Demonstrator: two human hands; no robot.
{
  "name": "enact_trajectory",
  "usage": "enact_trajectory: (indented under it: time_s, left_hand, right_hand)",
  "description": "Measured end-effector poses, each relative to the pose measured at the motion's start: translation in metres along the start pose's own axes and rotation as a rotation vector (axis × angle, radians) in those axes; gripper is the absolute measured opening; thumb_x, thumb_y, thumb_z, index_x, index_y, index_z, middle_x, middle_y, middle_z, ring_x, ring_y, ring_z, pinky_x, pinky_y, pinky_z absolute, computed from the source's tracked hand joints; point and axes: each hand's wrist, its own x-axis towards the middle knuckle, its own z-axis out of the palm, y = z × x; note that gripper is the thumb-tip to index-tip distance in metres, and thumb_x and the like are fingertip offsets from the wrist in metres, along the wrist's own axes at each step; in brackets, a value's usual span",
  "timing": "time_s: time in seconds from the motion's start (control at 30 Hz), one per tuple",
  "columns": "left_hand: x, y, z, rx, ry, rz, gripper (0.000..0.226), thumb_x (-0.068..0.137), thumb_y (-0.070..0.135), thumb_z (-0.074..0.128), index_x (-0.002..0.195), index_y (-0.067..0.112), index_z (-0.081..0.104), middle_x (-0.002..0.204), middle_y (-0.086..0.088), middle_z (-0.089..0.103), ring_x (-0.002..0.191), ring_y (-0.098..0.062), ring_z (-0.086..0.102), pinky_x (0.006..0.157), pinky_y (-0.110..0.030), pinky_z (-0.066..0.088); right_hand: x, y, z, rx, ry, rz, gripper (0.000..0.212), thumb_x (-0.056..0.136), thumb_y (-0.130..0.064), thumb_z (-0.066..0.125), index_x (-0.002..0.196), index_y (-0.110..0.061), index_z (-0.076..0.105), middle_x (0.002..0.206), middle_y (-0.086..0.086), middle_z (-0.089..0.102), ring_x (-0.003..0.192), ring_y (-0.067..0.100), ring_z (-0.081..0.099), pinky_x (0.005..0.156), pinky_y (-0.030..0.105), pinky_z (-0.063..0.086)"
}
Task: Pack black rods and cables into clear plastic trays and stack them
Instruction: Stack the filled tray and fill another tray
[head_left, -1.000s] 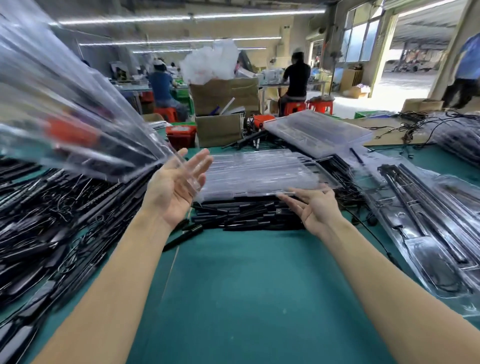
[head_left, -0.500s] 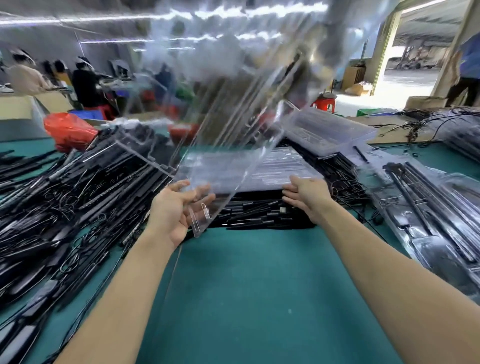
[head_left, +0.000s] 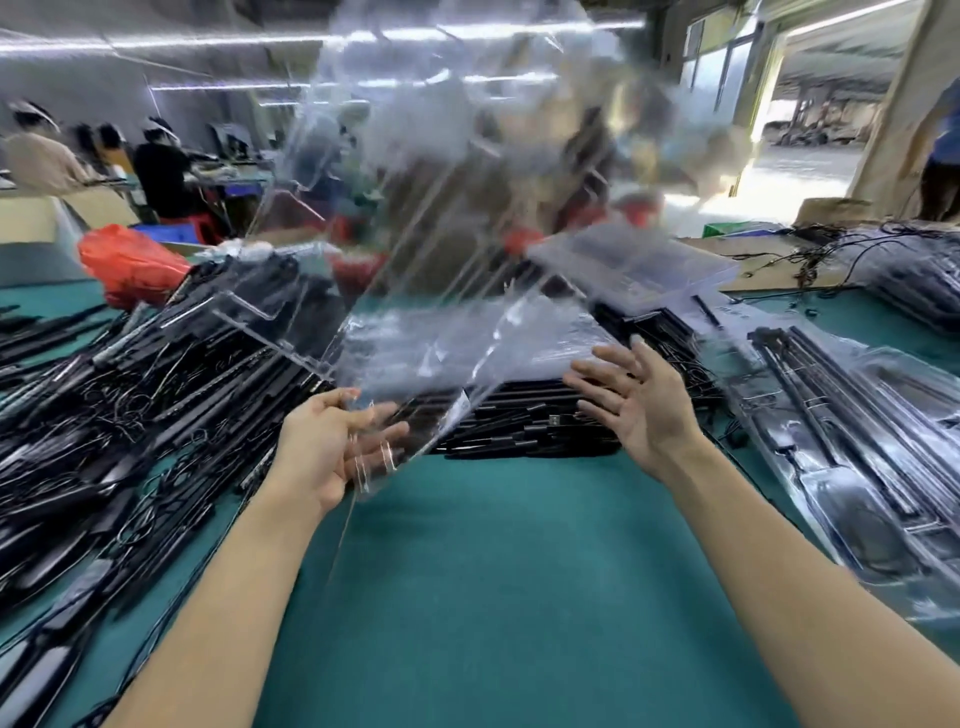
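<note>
A long clear plastic tray (head_left: 441, 218) stands tilted up in front of me, blurred with motion. My left hand (head_left: 332, 447) grips its near bottom corner, fingers behind the plastic and thumb on top. My right hand (head_left: 636, 402) hovers open to the right of the tray, fingers spread, touching nothing. Under both hands lies a stack of black rods (head_left: 524, 423) with clear trays (head_left: 519, 338) on top. A big heap of black rods and cables (head_left: 119, 395) covers the table's left side.
Filled clear trays (head_left: 857, 426) with rods lie on the right. Another stack of clear trays (head_left: 634, 265) sits behind the middle pile. The green table (head_left: 493, 597) spreads in front of me. A red bag (head_left: 130, 262) lies at the far left. People work at benches behind.
The tray has swung from my far left over to the middle and now stands more upright. My left hand closed on its corner. My right hand lifted off the stack and spread open.
</note>
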Motion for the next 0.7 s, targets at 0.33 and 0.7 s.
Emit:
enact_trajectory:
  time_s: [0.33,0.7]
  left_hand:
    - [-0.022,0.008,-0.018,0.379,-0.134,-0.027,0.028,0.09,-0.015,0.037,0.102,0.009,0.045,0.086,-0.018,0.076,0.056,-0.032,0.072,0.036,-0.027,0.05]
    - [-0.025,0.002,-0.041,0.476,-0.196,-0.13,0.04,0.097,0.049,0.053,0.094,0.009,0.059,0.091,-0.017,0.076,0.064,-0.028,0.068,0.051,-0.03,0.051]
  right_hand:
    - [-0.039,-0.014,-0.084,0.438,-0.245,0.069,0.107,0.074,-0.088,0.047,0.15,-0.014,0.038,0.144,0.024,0.053,0.131,0.044,0.052,0.091,0.051,0.057]
    - [-0.042,-0.034,-0.109,0.038,-0.219,0.111,0.055,0.089,-0.042,0.04,0.126,-0.01,0.067,0.092,0.015,0.072,0.074,0.031,0.071,0.064,0.045,0.062]
